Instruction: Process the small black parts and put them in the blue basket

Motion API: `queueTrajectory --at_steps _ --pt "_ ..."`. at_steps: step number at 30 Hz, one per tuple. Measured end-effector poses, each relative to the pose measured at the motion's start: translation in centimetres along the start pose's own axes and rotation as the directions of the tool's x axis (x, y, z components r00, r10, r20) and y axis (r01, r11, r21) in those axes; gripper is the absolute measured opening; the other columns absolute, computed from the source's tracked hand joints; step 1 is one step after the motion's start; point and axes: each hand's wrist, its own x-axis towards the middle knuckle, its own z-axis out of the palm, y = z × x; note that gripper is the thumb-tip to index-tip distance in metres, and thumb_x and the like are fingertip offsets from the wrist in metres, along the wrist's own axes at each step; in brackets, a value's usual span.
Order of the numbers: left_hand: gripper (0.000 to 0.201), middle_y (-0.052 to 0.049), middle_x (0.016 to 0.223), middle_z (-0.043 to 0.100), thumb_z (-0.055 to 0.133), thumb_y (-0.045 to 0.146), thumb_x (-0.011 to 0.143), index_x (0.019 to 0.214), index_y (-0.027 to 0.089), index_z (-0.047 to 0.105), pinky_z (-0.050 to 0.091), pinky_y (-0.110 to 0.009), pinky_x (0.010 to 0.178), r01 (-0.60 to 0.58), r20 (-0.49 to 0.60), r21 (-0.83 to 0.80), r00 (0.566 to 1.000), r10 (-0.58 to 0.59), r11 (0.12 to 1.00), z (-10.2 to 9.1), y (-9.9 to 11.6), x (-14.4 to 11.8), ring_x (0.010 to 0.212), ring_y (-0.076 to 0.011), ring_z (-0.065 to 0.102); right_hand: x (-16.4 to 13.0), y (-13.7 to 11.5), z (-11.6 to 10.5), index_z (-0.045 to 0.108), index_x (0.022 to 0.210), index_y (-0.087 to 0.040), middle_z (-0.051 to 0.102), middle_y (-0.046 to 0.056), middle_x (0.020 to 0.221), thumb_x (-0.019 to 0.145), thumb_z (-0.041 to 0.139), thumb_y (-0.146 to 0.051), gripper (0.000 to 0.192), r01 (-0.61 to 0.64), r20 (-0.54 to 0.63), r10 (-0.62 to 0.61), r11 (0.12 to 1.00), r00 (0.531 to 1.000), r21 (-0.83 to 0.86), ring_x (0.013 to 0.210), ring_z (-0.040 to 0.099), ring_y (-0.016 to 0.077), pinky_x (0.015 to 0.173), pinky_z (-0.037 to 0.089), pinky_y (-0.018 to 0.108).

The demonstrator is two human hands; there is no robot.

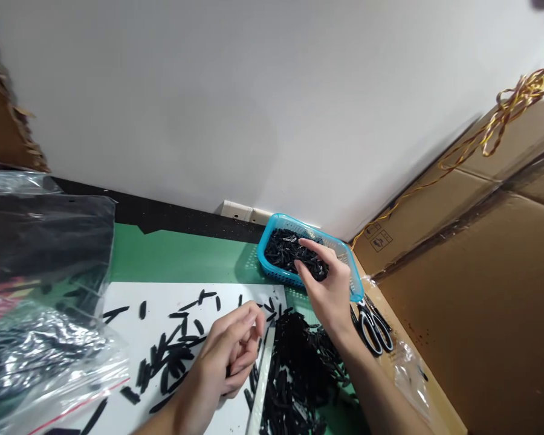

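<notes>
- right hand (pixel 329 290) fingers closed on a clump of black strips (pixel 315 269), held over the blue basket (pixel 272 232); left hand (pixel 229 353) fingers curled together, a strip seemingly pinched
- strips judged light, thin, bendy; best pinched mid-length
- more strips strewn on white sheet (pixel 131 296) and heaped on desk (pixel 185 257); scissors (pixel 374 329), plastic bags (pixel 40 338), cardboard (pixel 480 272) crowd the sides

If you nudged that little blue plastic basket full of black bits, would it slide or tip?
Probably slide: the shallow blue plastic mesh basket sits low and wide on the smooth green mat. It likely feels light, since its walls look thin and the small black strips inside are slim. The right hand resting over its rim would likely steady it.
</notes>
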Motion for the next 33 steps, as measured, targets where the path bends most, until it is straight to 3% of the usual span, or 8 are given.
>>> queueTrajectory --at_steps 6,9,11,16,21,26,30,33 --pt "0.043 0.011 0.056 0.032 0.043 0.067 0.097 0.091 0.025 0.048 0.011 -0.016 0.037 0.027 -0.011 -0.106 1.000 -0.028 0.994 0.0 0.4 0.2 0.038 -0.0040 0.012 -2.9 -1.3 0.4 0.074 0.105 -0.023 0.077 0.008 0.101 0.096 0.065 -0.006 0.021 0.181 -0.010 -0.181 0.977 0.983 0.110 0.096 0.072 0.0233 0.085 0.058 0.040" --pt "0.040 0.010 0.059 0.035 0.041 0.065 0.098 0.099 0.026 0.048 0.010 -0.015 0.037 0.074 0.020 -0.211 0.997 -0.071 0.975 0.0 0.9 0.2 0.039 -0.0042 0.013 -4.8 -2.2 0.3 0.073 0.104 -0.020 0.074 0.008 0.092 0.093 0.067 -0.006 0.019 0.216 0.094 -0.240 0.953 0.966 0.212 0.083 0.069 0.0217 0.073 0.057 0.037" --pt "0.036 0.008 0.065 0.042 0.044 0.062 0.098 0.107 0.028 0.049 0.009 -0.014 0.038 0.082 0.032 -0.285 0.997 -0.076 0.955 0.1 0.9 0.1 0.040 -0.0045 0.018 -6.1 -2.7 0.4 0.073 0.105 -0.018 0.075 0.008 0.087 0.091 0.071 -0.009 0.018 0.331 0.167 -0.375 0.913 0.912 0.239 0.078 0.066 0.0212 0.069 0.055 0.037" --pt "0.030 0.001 0.079 0.054 0.052 0.052 0.099 0.110 0.024 0.052 0.031 -0.015 0.044 0.137 0.087 -0.463 0.990 -0.109 0.876 0.8 0.4 -0.2 0.050 -0.0081 0.046 -8.1 -3.5 0.6 0.072 0.109 -0.017 0.080 0.008 0.096 0.090 0.075 -0.019 0.019 0.529 0.242 -0.574 0.817 0.782 0.231 0.088 0.068 0.0239 0.074 0.054 0.038" --pt "0.029 0.001 0.079 0.054 0.054 0.048 0.100 0.106 0.019 0.056 0.027 -0.015 0.036 0.249 0.132 -0.594 0.968 -0.213 0.765 0.9 0.3 0.2 0.045 -0.0063 0.046 -8.1 -3.9 0.4 0.070 0.118 -0.016 0.081 0.006 0.102 0.091 0.073 -0.021 0.028 0.518 0.317 -0.545 0.838 0.776 0.173 0.097 0.068 0.0242 0.084 0.051 0.040" --pt "0.033 0.004 0.068 0.052 0.050 0.048 0.104 0.103 0.017 0.060 0.025 -0.015 0.030 0.343 0.214 -0.670 0.938 -0.272 0.658 0.6 0.2 0.5 0.040 -0.0069 0.044 -7.7 -3.6 0.2 0.067 0.127 -0.014 0.079 0.009 0.115 0.093 0.069 -0.024 0.035 0.562 0.369 -0.584 0.808 0.723 0.177 0.110 0.066 0.0262 0.097 0.049 0.041" --pt "0.043 0.007 0.051 0.043 0.048 0.051 0.105 0.081 0.017 0.057 0.030 -0.017 0.028 0.398 0.206 -0.650 0.912 -0.354 0.647 1.0 0.2 0.2 0.033 -0.0081 0.041 -7.6 -3.3 0.4 0.065 0.129 -0.014 0.078 0.012 0.117 0.101 0.063 -0.027 0.031 0.552 0.382 -0.567 0.818 0.729 0.160 0.113 0.064 0.0268 0.095 0.050 0.040" --pt "0.038 0.004 0.055 0.053 0.051 0.044 0.105 0.083 0.015 0.061 0.038 -0.019 0.032 0.376 0.157 -0.644 0.917 -0.366 0.666 1.5 0.3 -0.1 0.036 -0.0095 0.049 -7.9 -3.3 0.9 0.066 0.128 -0.017 0.078 0.010 0.116 0.103 0.057 -0.022 0.027 0.541 0.379 -0.549 0.830 0.746 0.136 0.111 0.065 0.0265 0.091 0.049 0.041"
